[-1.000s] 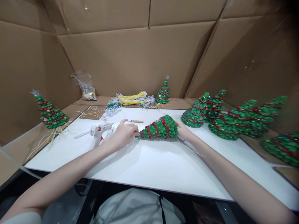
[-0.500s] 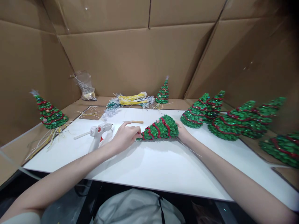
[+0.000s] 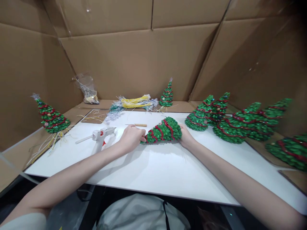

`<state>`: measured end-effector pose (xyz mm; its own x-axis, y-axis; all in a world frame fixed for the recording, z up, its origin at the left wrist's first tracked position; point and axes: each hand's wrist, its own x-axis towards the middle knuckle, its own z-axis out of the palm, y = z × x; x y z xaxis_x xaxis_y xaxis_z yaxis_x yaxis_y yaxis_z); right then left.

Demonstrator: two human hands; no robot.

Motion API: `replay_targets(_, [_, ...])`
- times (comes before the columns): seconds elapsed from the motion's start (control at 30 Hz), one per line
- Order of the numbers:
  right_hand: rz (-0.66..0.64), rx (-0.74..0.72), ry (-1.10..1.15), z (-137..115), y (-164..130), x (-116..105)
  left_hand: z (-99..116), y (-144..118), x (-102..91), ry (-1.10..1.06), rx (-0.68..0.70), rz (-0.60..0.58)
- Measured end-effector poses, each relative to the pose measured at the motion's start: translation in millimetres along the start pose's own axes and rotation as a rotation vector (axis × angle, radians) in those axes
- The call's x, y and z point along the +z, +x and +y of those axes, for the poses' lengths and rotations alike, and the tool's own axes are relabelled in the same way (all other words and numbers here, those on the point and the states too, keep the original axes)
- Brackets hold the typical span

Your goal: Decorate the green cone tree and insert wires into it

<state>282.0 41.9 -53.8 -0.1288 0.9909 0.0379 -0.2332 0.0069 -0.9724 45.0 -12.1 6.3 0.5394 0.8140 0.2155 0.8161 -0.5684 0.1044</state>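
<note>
- Fingers [image 3: 141,138] of our left hand [image 3: 131,138] are pinched closed on the pointed tip of the lying tree [image 3: 164,131], which we take as our landmark.
- Our right hand [image 3: 185,136] is at the wide base of the lying tree, and its fingers are wrapped around this base; most of them are hidden behind the green cone, so we see only the back of the hand.
- This small green cone tree has red garland turns, and it lies on its side on the white counter [image 3: 158,172], tip toward our left, between our two hands.
- Left of the lying tree, beyond our left hand, a white glue gun [image 3: 100,134] stands on the counter.
- Just behind the tip of the lying tree a thin tool with a wooden handle [image 3: 137,125] lies flat.
- Further behind it there is a bundle of yellow and silver wires [image 3: 134,102] and one small standing tree [image 3: 167,94], near the cardboard wall [image 3: 134,60].
- Right of the lying tree, several bigger green trees [image 3: 240,123] lean against each other.
- Far left of it, one decorated tree [image 3: 51,115] stands alone, with loose yellow strands at its foot.
</note>
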Motion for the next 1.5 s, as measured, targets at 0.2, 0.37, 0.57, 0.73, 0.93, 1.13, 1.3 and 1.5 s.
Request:
replay_targets(0.2, [0.027,0.012,-0.015,2,0,-1,0,2,0.5,-0.01,-0.029,0.022])
replay_targets(0.37, [0.017,0.009,-0.009,0,-3,3,1,2,0.3,-0.007,-0.039,-0.005])
replay_targets(0.57, [0.02,-0.009,-0.032,-1,-3,3,6,2,-4.6,-0.009,-0.065,-0.012])
replay_targets(0.73, [0.043,0.01,-0.028,-2,-5,3,5,2,-3.8,-0.019,-0.075,-0.007])
replay_targets(0.93, [0.04,-0.018,-0.069,-2,-5,3,3,4,-1.0,-0.031,-0.066,0.01])
replay_targets(1.13, [0.049,-0.022,-0.07,2,-4,-1,0,5,-1.2,-0.046,-0.056,0.003])
replay_targets(1.3, [0.014,-0.017,-0.118,1,-4,-9,-4,-4,-2.1,-0.104,0.009,0.023])
replay_targets(1.5, [-0.094,-0.04,-0.178,-6,-3,-12,0,-24,-7.6,-0.045,0.101,0.045])
